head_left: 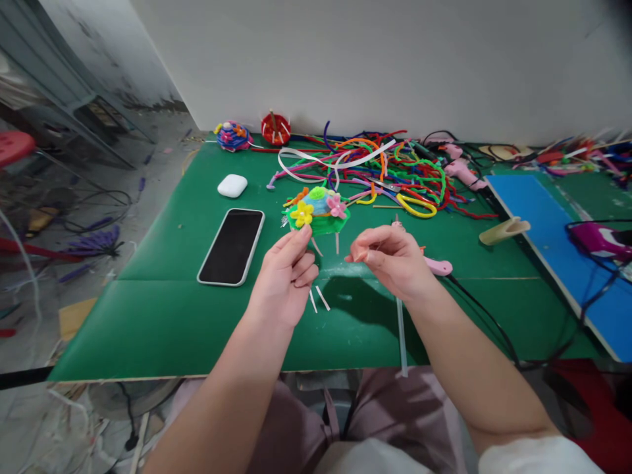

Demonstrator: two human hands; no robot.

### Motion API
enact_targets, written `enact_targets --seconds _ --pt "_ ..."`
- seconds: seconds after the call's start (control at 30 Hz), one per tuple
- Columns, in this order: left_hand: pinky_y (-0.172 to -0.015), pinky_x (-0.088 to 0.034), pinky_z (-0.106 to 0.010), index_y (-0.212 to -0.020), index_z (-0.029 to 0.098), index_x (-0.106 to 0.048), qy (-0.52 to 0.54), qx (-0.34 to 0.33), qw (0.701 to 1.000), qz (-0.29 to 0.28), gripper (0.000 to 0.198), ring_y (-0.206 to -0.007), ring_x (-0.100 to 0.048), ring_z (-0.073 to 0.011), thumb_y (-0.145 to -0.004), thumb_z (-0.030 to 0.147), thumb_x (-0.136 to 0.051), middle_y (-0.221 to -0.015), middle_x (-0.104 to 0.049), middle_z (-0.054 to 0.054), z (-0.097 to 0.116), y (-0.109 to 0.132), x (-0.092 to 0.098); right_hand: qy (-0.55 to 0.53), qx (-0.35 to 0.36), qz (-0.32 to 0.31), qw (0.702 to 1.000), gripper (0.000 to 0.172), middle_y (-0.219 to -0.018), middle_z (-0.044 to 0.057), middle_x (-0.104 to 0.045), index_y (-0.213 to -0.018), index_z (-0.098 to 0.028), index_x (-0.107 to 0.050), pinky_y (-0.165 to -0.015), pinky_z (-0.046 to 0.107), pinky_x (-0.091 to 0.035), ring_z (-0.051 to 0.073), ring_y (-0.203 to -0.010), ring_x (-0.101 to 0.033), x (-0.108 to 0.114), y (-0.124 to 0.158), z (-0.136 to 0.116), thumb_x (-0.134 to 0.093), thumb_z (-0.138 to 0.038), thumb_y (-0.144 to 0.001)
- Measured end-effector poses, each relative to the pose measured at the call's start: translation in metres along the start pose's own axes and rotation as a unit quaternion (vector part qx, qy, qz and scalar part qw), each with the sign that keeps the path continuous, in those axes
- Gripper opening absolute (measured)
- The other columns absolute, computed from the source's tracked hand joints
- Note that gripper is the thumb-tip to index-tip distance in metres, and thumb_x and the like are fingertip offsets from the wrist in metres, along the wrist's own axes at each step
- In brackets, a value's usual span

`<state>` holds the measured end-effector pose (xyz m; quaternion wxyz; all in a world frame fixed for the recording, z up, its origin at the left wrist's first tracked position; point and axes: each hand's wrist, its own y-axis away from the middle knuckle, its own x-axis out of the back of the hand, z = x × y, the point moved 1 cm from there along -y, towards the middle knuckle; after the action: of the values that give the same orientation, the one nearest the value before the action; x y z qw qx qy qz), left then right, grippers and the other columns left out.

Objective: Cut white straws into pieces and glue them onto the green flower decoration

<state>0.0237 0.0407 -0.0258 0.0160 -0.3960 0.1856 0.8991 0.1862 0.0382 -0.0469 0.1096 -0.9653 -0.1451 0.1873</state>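
My left hand (pixel 291 270) is closed, pinching the near edge of a small domed pipe-cleaner craft piece (pixel 320 225). It has a green rim, a blue top, and yellow and pink flowers; pale strips hang beneath it. To its right my right hand (pixel 388 260) hovers with thumb and fingertips pressed together; whatever is between them is too small to make out. Partly hidden behind that hand lies a pink glue gun (pixel 438 266), with a translucent glue stick (pixel 401 336) pointing towards the table's front edge. Two short white strips (pixel 322 298) lie on the table below my hands.
On the green table (pixel 162 316) lie a phone (pixel 233 247), a white earbud case (pixel 232 185), and scissors (pixel 417 205) among tangled pipe cleaners (pixel 360 158). Two other craft pieces (pixel 275 128) stand at the back. A blue board (pixel 548 243) and a black cord (pixel 486 316) are on the right.
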Motion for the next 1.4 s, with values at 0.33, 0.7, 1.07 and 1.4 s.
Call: enact_targets --seconds 0.33,0.7,1.07,1.4 --pt "-0.030 -0.015 -0.013 -0.060 0.016 -0.040 0.006 0.000 1.000 0.000 0.030 -0.037 -0.016 -0.0002 -0.073 0.015 -0.067 -0.051 -0.021 0.010 -0.0002 0.0007 0.0012 -0.034 0.005 -0.031 0.999 0.018 -0.074 -0.004 -0.068 -0.093 -0.026 -0.070 -0.075 0.023 -0.052 0.008 -0.073 -0.064 -0.0007 0.0009 -0.0025 -0.066 -0.017 -0.078" --pt "-0.030 -0.015 -0.013 -0.059 0.016 -0.039 0.005 0.002 1.000 0.000 0.030 -0.037 -0.016 -0.0003 -0.075 0.015 -0.065 -0.051 -0.021 0.009 -0.0003 -0.0002 0.0004 -0.023 -0.029 -0.010 0.999 0.007 -0.071 -0.003 -0.071 -0.082 -0.024 -0.071 -0.068 0.020 -0.054 0.008 -0.068 -0.067 -0.0024 0.0006 -0.0023 -0.066 -0.022 -0.079" --pt "-0.030 -0.015 -0.013 -0.059 0.016 -0.040 0.009 0.002 1.000 0.004 0.029 -0.037 -0.015 -0.0007 -0.075 0.014 -0.065 -0.052 -0.020 0.009 -0.0004 -0.0007 0.0004 -0.012 -0.052 0.005 0.999 0.004 -0.068 -0.001 -0.069 -0.074 -0.020 -0.067 -0.059 0.027 -0.057 0.012 -0.063 -0.066 -0.0043 0.0013 -0.0028 -0.070 -0.022 -0.074" --pt "-0.030 -0.015 -0.013 -0.059 0.016 -0.040 0.008 0.001 1.000 0.003 0.029 -0.038 -0.015 -0.0008 -0.074 0.015 -0.065 -0.053 -0.020 0.009 0.0006 0.0008 0.0018 -0.006 -0.039 -0.009 0.999 0.004 -0.072 -0.001 -0.067 -0.077 -0.021 -0.067 -0.067 0.030 -0.058 0.012 -0.070 -0.065 -0.0032 0.0013 -0.0015 -0.069 -0.018 -0.075"
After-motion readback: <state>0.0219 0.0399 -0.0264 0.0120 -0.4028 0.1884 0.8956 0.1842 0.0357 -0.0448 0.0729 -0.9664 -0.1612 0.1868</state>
